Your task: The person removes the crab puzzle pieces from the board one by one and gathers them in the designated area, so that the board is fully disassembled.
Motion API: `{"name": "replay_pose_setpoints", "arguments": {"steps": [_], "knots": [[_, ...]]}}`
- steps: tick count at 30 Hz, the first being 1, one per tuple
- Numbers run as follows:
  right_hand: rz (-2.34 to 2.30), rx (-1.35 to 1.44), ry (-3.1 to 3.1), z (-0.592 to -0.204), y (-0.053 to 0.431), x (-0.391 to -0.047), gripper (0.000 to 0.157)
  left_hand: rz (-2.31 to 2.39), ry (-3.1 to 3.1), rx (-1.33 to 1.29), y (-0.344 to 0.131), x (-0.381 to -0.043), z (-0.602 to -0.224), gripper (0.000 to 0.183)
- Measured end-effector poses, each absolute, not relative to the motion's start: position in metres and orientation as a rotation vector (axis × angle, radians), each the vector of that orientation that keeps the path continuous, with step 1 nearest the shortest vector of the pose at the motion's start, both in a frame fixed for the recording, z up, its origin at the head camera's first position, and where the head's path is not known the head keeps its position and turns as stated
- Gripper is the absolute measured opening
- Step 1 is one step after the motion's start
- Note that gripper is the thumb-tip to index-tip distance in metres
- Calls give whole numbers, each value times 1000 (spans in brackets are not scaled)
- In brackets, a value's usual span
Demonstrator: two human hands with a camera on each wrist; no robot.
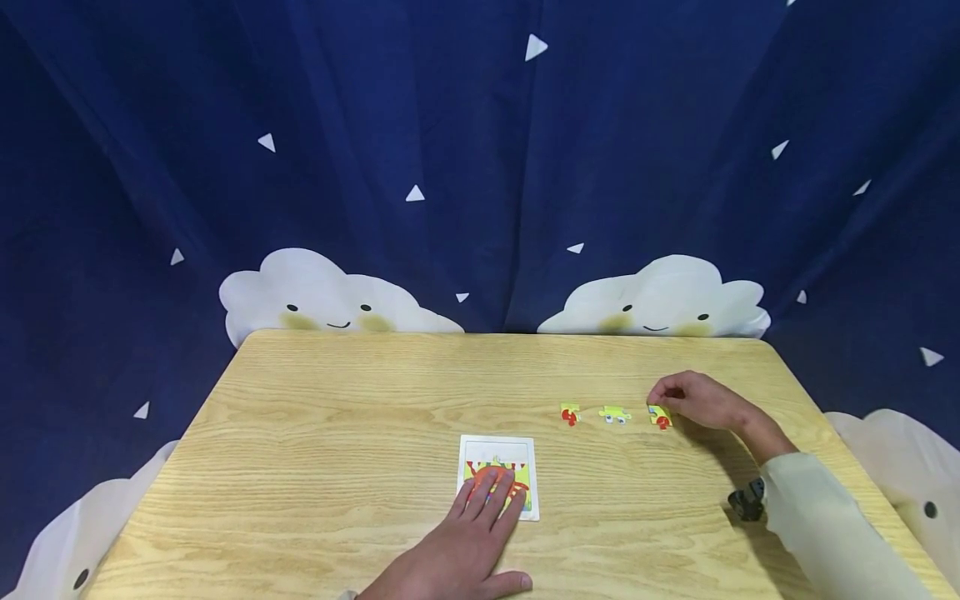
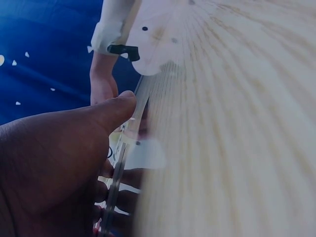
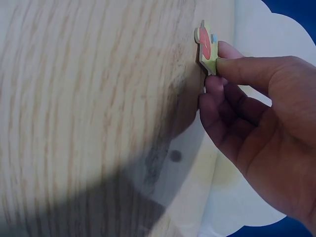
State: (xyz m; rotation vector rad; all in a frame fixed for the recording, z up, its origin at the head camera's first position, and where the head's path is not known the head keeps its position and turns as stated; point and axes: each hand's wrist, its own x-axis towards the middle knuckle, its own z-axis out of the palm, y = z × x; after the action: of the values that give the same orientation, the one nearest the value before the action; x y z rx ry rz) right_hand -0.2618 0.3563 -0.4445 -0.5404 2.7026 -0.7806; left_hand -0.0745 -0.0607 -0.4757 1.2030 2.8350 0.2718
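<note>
A square jigsaw puzzle (image 1: 487, 450) with a white frame and a red and yellow picture lies on the table. My left hand (image 1: 471, 542) rests on it with the fingers straight and spread, covering part of the picture; the left wrist view shows the thumb (image 2: 121, 106) held apart from the other fingers. Off to the right, my right hand (image 1: 705, 402) pinches a yellow and red puzzle piece (image 3: 206, 48) by one edge between thumb and fingers. In the right wrist view this piece looks tilted up from the table. Two loose puzzle pieces, one red and yellow (image 1: 570, 414) and one mostly yellow (image 1: 615, 413), lie left of it.
The pale wooden table (image 1: 315, 433) has rounded far corners. Behind it hangs a dark blue curtain (image 1: 465, 125) printed with white triangles and smiling clouds. A small black device (image 1: 747, 502) sits at my right wrist, near the sleeve (image 1: 832, 517).
</note>
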Motion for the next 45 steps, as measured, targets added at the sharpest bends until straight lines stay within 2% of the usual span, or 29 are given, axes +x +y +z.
{"name": "replay_pose_setpoints", "arguments": {"steps": [14, 26, 45], "knots": [[-814, -594, 2753, -437, 348, -255, 13, 238, 2816, 1186, -59, -76, -475, 92], [-983, -915, 2603, -426, 268, -223, 11, 294, 2822, 1220, -59, -75, -475, 88], [-1023, -1183, 2394, -441, 172, -222, 14, 243, 2758, 1205, -61, -70, -469, 88]]}}
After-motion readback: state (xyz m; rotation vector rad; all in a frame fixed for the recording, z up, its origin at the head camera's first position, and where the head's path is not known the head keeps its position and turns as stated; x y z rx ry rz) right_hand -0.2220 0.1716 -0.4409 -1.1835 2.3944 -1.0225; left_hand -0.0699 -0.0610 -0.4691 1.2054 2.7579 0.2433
